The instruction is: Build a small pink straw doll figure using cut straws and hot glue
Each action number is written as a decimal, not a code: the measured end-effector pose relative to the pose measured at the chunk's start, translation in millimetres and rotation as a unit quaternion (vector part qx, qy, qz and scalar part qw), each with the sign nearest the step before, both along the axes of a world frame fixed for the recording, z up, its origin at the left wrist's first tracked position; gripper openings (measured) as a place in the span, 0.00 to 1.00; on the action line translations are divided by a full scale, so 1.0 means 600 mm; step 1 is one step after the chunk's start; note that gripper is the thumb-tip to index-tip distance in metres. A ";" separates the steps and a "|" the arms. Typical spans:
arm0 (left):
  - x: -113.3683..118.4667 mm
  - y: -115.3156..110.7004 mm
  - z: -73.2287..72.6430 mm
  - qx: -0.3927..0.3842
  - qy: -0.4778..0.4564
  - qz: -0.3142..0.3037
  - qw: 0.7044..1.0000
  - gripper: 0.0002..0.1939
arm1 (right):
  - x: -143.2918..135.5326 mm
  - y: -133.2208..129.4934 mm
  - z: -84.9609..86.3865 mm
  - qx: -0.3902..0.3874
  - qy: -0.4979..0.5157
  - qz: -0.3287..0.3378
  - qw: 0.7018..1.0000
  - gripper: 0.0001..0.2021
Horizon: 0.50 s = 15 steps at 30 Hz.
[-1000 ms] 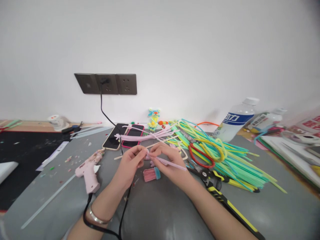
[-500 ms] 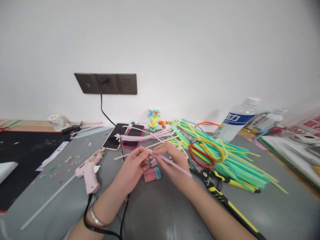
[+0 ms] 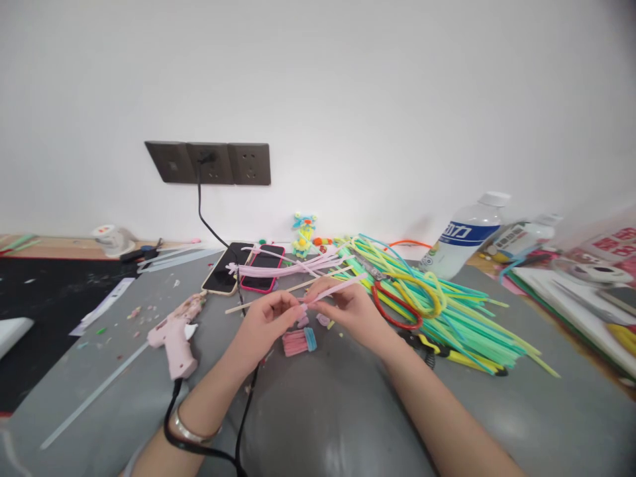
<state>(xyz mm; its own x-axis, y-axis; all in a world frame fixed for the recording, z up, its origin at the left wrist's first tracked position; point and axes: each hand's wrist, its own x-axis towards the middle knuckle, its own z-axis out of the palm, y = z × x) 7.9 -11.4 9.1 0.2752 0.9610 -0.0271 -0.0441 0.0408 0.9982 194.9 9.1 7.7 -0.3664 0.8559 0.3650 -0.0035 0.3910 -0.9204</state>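
A pale lilac pipe cleaner [image 3: 340, 286] runs between my two hands, its free end slanting up to the right past my right fingers. My left hand [image 3: 265, 326] pinches its near end between thumb and forefinger. The thumb and fingers of my right hand [image 3: 355, 317] close on it just beside the left fingertips. Below the hands, a small block of pink and blue pipe cleaner pieces [image 3: 297, 342] lies on the grey table mat [image 3: 318, 411]. A small lilac curled piece [image 3: 324, 320] sits close under my right fingers.
A pink glue gun [image 3: 176, 341] lies left, its cord passing over my left wrist. Two phones [image 3: 228, 268] lie behind, with lilac pipe cleaners [image 3: 278, 269] across them. On the right are green and yellow pipe cleaners [image 3: 497, 338], red-handled scissors [image 3: 397, 308], pliers [image 3: 462, 360] and a bottle [image 3: 462, 238].
The lilac pipe cleaner's free end has swung from down-right to up-right. My right hand has turned with it and now covers more of the pliers. Both hands still pinch the strip.
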 end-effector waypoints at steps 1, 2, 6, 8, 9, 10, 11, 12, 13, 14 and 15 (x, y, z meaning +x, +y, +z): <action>-0.001 0.000 0.001 0.007 0.012 -0.014 1.000 0.15 | 0.003 -0.001 0.001 -0.005 -0.010 0.011 1.000 0.06; -0.001 -0.001 0.002 0.011 0.022 -0.026 0.999 0.15 | 0.005 -0.001 0.003 -0.010 -0.020 0.022 1.000 0.06; -0.003 -0.001 0.003 0.011 0.019 -0.056 0.998 0.16 | 0.008 -0.005 0.008 -0.030 -0.039 0.049 0.998 0.08; -0.003 -0.001 0.001 -0.003 -0.002 -0.066 0.998 0.17 | 0.008 -0.007 0.009 -0.034 -0.035 0.051 0.998 0.09; -0.004 -0.001 0.000 -0.013 -0.014 -0.074 0.997 0.17 | 0.007 -0.007 0.009 -0.035 -0.034 0.052 0.997 0.10; -0.004 -0.001 -0.001 -0.025 -0.026 -0.082 0.996 0.17 | 0.007 -0.007 0.009 -0.037 -0.034 0.055 0.997 0.10; -0.004 -0.002 -0.002 -0.039 -0.036 -0.092 0.994 0.17 | 0.007 -0.007 0.009 -0.041 -0.035 0.060 0.997 0.11; -0.004 -0.003 -0.002 -0.054 -0.044 -0.102 0.992 0.17 | 0.008 -0.006 0.009 -0.050 -0.035 0.068 0.996 0.11; -0.003 -0.004 -0.002 -0.069 -0.046 -0.110 0.990 0.17 | 0.008 -0.006 0.009 -0.062 -0.032 0.079 0.994 0.11; -0.003 -0.006 -0.001 -0.083 -0.045 -0.115 0.989 0.18 | 0.008 -0.007 0.010 -0.074 -0.028 0.090 0.993 0.12; -0.003 -0.007 0.001 -0.094 -0.041 -0.116 0.988 0.18 | 0.007 -0.007 0.010 -0.084 -0.022 0.101 0.991 0.12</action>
<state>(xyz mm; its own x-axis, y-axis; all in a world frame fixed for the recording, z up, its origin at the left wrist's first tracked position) 6.0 -15.6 9.6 0.4961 0.8518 -0.1684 -0.0923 0.2446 0.9652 199.3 4.9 13.9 -0.5484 0.8111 0.2034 -0.0251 0.2272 -0.9735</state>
